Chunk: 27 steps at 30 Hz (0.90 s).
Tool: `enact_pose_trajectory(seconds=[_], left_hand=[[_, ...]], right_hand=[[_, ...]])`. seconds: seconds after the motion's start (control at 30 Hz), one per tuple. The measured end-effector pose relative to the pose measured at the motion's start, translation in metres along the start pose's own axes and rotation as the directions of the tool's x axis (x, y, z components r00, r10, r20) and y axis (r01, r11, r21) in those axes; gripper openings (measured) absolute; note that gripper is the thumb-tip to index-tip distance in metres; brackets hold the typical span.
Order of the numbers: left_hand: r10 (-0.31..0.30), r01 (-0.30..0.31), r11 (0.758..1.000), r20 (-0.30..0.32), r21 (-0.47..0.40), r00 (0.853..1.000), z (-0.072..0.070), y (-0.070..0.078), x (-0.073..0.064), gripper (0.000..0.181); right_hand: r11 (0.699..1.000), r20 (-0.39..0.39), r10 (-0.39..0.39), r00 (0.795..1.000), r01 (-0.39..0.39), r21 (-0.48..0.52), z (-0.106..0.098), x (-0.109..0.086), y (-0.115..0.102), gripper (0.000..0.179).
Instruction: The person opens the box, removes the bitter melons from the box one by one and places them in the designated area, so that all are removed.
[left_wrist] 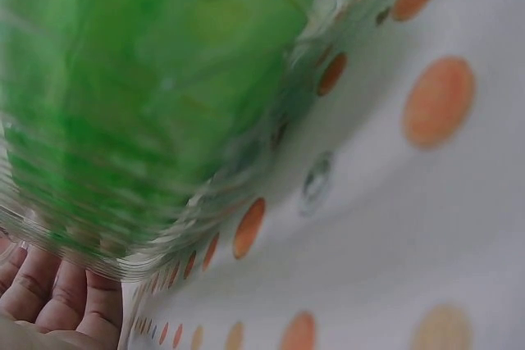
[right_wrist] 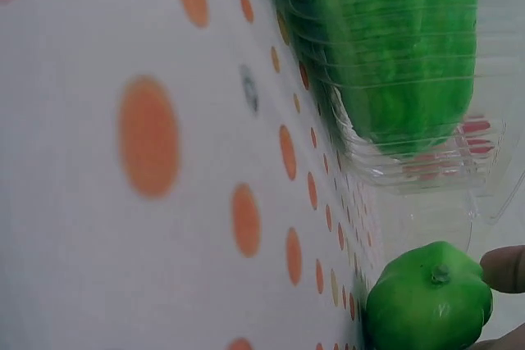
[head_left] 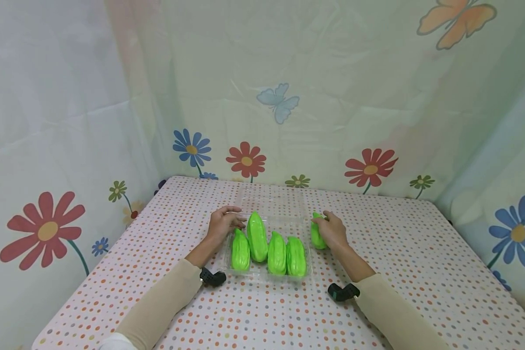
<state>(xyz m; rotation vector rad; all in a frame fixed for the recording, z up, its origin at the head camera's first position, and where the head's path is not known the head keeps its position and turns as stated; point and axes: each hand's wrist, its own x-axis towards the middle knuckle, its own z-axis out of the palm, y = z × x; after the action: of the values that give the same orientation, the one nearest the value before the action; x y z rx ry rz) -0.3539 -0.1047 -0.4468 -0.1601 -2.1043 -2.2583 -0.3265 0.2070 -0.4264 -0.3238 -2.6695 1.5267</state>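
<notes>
A clear plastic box (head_left: 264, 275) with its lid folded back holds several glossy green ribbed fruits (head_left: 296, 256). One fruit (head_left: 256, 237) lies higher than its neighbours. At the box's left side is my left hand (head_left: 220, 223), its fingers (left_wrist: 70, 297) touching the clear wall near the back. To the right, outside the box, my right hand (head_left: 332, 231) grips another green fruit (right_wrist: 431, 297) by its upper part. In the right wrist view this fruit's stem end faces the camera, close to the tablecloth. Part of it is hidden by the hand in the head view.
A dotted cloth (head_left: 245, 316) covers the table. Behind the box's tray lies its transparent lid (head_left: 271, 199), flat towards the back edge. Printed fabric curtains (head_left: 315, 136) enclose the table at the back and sides.
</notes>
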Motion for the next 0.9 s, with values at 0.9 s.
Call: enact_pose_trajectory(seconds=[0.9], left_hand=[[0.003, -0.003, 1.000, 0.040, 0.005, 0.999, 0.002, 0.029, -0.018, 0.033]], right_hand=[[0.968, -0.103, -0.234, 0.967, 0.241, 0.071, 0.009, -0.033, -0.036, 0.061]])
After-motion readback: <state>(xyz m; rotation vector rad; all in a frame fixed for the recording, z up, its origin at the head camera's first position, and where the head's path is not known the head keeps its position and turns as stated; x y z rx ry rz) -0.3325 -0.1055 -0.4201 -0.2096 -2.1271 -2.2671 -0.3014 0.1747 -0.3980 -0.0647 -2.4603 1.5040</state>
